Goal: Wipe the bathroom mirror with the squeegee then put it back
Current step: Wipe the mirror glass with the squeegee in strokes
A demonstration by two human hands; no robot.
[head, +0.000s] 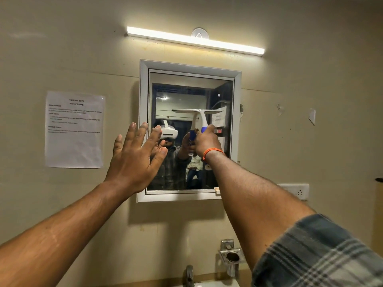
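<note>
Squeegee, white plastic with a wide flat blade and a blue-banded handle (pixel 200 119), sits against the glass of the small rectangular bathroom mirror in its white frame (pixel 143 129), with the blade lying roughly level across the middle of the pane, toward its right side. The right hand (pixel 207 141), an orange thread band at its wrist, is closed tight around the blue part of the handle from below. The left hand (pixel 134 156) is raised with palm forward and fingers fanned wide, holding nothing; its fingertips overlap the left edge of the frame, though whether they actually touch it cannot be told from this angle.

Judging by the blade's height, part of the pane has yet to be covered, so the wiping looks mid-course and the return of the tool is not yet due.

Several things could spoil the stroke from here. If the wrist rolls, one end of the blade would lift and leave a streak. The blade's right end is near the frame's inner edge (a poor place to catch), and snagging it could jolt the handle in the fist. The left palm, if it drifts onto the glass, would smear the surface being cleaned. Below, a chrome tap (pixel 189 274) and a metal cup holder (pixel 232 256) stand where a dropped tool would land.
</note>
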